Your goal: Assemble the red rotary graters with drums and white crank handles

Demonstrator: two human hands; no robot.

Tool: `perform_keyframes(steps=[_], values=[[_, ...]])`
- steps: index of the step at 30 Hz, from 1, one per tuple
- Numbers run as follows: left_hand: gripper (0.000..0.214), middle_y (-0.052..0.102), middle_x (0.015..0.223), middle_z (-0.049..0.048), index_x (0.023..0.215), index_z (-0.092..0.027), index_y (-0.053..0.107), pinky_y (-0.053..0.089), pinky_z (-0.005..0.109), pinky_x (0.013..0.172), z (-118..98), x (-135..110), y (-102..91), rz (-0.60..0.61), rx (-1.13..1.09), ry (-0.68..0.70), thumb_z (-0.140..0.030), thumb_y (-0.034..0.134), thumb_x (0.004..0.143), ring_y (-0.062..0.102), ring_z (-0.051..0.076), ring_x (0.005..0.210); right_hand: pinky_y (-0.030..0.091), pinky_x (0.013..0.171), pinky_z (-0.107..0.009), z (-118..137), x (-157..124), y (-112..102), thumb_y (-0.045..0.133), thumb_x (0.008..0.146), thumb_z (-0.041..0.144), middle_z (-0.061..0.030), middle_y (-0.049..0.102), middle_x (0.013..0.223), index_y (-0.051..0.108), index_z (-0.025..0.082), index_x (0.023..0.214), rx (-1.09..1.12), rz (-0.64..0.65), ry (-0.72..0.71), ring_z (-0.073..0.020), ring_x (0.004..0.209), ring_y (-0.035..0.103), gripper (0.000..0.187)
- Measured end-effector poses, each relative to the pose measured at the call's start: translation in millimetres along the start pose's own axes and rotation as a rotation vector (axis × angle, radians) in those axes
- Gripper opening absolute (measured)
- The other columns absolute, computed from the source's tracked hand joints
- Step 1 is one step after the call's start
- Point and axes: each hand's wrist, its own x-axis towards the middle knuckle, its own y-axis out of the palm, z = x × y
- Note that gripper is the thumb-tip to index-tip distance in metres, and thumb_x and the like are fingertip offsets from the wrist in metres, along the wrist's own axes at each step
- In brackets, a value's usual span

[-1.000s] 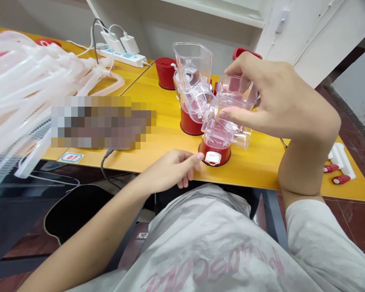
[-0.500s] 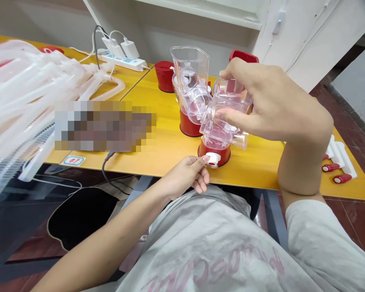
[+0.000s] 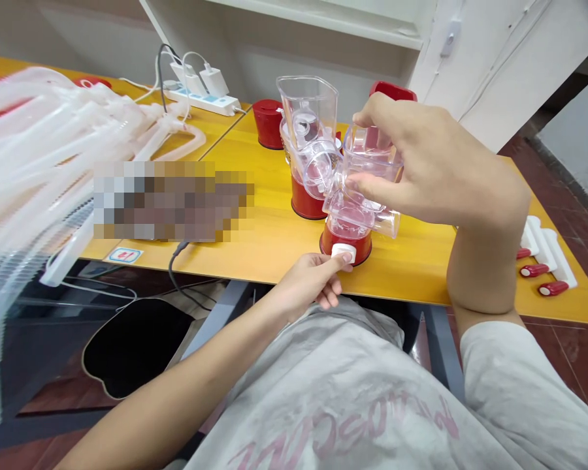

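Note:
In front of me on the table stands a rotary grater body (image 3: 355, 209), clear plastic with a hopper on top and a side tube. Its red round base (image 3: 364, 241) rests near the table's front edge. My left hand (image 3: 318, 277) pinches the white lever (image 3: 343, 250) at the front of that base, thumb on top and fingers curled below. From above, my right hand (image 3: 426, 160) grips the clear upper part, with some fingers hidden behind it. A second clear grater body (image 3: 306, 98) on a red base (image 3: 308, 199) stands just behind, to the left.
Red parts (image 3: 268, 124) stand farther back. White crank handles (image 3: 558, 258) with red knobs lie at the right edge. Long translucent plastic pieces (image 3: 53, 143) pile up on the left. A power strip (image 3: 206, 101) with chargers sits by the wall; a blurred-out patch (image 3: 176, 202) covers something nearer.
The white lever has turned slightly, and my left thumb has moved right across it. My right hand stays on the clear body. The view has shifted a little.

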Motion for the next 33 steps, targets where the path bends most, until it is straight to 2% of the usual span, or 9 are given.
perform_keyframes(steps=[3, 9, 13, 18, 21, 24, 28, 30, 33], values=[[0.041, 0.062, 0.055, -0.0028, 0.100, -0.015, 0.082, 0.040, 0.022, 0.042, -3, 1, -2.5, -0.067, 0.085, 0.001, -0.056, 0.088, 0.099, 0.065, 0.015, 0.046, 0.059, 0.100, -0.059, 1, 0, 0, 0.071, 0.104, 0.052, -0.0110, 0.081, 0.128, 0.068, 0.035, 0.127, 0.007, 0.005, 0.005, -0.0439, 0.123, 0.072, 0.029], [0.053, 0.073, 0.059, 0.0040, 0.074, -0.020, 0.076, 0.047, 0.029, 0.061, -8, 1, -11.0, -0.181, 0.484, 0.190, -0.068, 0.083, 0.094, 0.074, 0.022, 0.063, 0.058, 0.101, -0.058, 3, 2, 1, 0.082, 0.095, 0.060, -0.0112, 0.080, 0.129, 0.066, 0.037, 0.128, 0.074, 0.011, 0.065, -0.0442, 0.120, 0.069, 0.043], [0.054, 0.078, 0.064, 0.0057, 0.071, -0.022, 0.074, 0.047, 0.032, 0.067, -9, 2, -11.0, -0.199, 0.499, 0.185, -0.072, 0.080, 0.090, 0.079, 0.028, 0.072, 0.057, 0.099, -0.056, 4, 2, 2, 0.081, 0.096, 0.062, -0.0104, 0.079, 0.128, 0.064, 0.037, 0.126, 0.053, 0.019, 0.080, -0.0434, 0.117, 0.069, 0.043], [0.052, 0.076, 0.064, 0.0060, 0.063, -0.024, 0.066, 0.039, 0.035, 0.067, -18, -7, -2.3, -0.291, 0.652, 0.213, -0.064, 0.077, 0.093, 0.068, 0.024, 0.066, 0.058, 0.098, -0.055, 3, 4, 2, 0.076, 0.098, 0.060, -0.0134, 0.076, 0.124, 0.061, 0.033, 0.125, -0.007, 0.012, 0.032, -0.0425, 0.113, 0.070, 0.041], [0.048, 0.073, 0.066, 0.0079, 0.066, -0.024, 0.070, 0.035, 0.037, 0.067, -22, -15, 3.8, -0.386, 0.812, 0.270, -0.061, 0.074, 0.096, 0.063, 0.024, 0.066, 0.059, 0.098, -0.056, 3, 5, 4, 0.075, 0.099, 0.060, -0.0149, 0.075, 0.122, 0.062, 0.031, 0.126, -0.029, 0.014, 0.026, -0.0430, 0.112, 0.071, 0.042], [0.045, 0.078, 0.076, 0.0146, 0.077, -0.023, 0.083, 0.036, 0.039, 0.069, -23, -20, 10.3, -0.480, 0.982, 0.305, -0.061, 0.073, 0.099, 0.072, 0.033, 0.075, 0.059, 0.096, -0.059, 3, 5, 5, 0.075, 0.098, 0.059, -0.0156, 0.075, 0.123, 0.066, 0.031, 0.132, -0.031, 0.007, 0.039, -0.0444, 0.110, 0.071, 0.045], [0.043, 0.078, 0.078, 0.0187, 0.083, -0.022, 0.086, 0.041, 0.040, 0.070, -24, -22, 17.2, -0.576, 1.154, 0.306, -0.060, 0.077, 0.100, 0.077, 0.040, 0.080, 0.058, 0.096, -0.061, 3, 4, 5, 0.080, 0.089, 0.059, -0.0122, 0.079, 0.125, 0.071, 0.039, 0.140, 0.033, -0.001, 0.077, -0.0471, 0.113, 0.071, 0.055], [0.041, 0.079, 0.080, 0.0190, 0.087, -0.022, 0.085, 0.043, 0.040, 0.071, -25, -24, 16.3, -0.575, 1.184, 0.292, -0.059, 0.077, 0.102, 0.078, 0.042, 0.082, 0.058, 0.096, -0.059, 3, 3, 5, 0.082, 0.088, 0.061, -0.0098, 0.080, 0.126, 0.072, 0.043, 0.140, 0.055, -0.007, 0.081, -0.0468, 0.117, 0.070, 0.056], [0.039, 0.085, 0.091, 0.0184, 0.095, -0.023, 0.083, 0.041, 0.039, 0.072, -27, -28, 5.7, -0.471, 1.160, 0.275, -0.062, 0.082, 0.103, 0.081, 0.043, 0.090, 0.059, 0.095, -0.058, 2, 2, 7, 0.076, 0.095, 0.060, -0.0117, 0.078, 0.129, 0.069, 0.038, 0.143, 0.002, -0.007, 0.068, -0.0453, 0.116, 0.071, 0.052]])
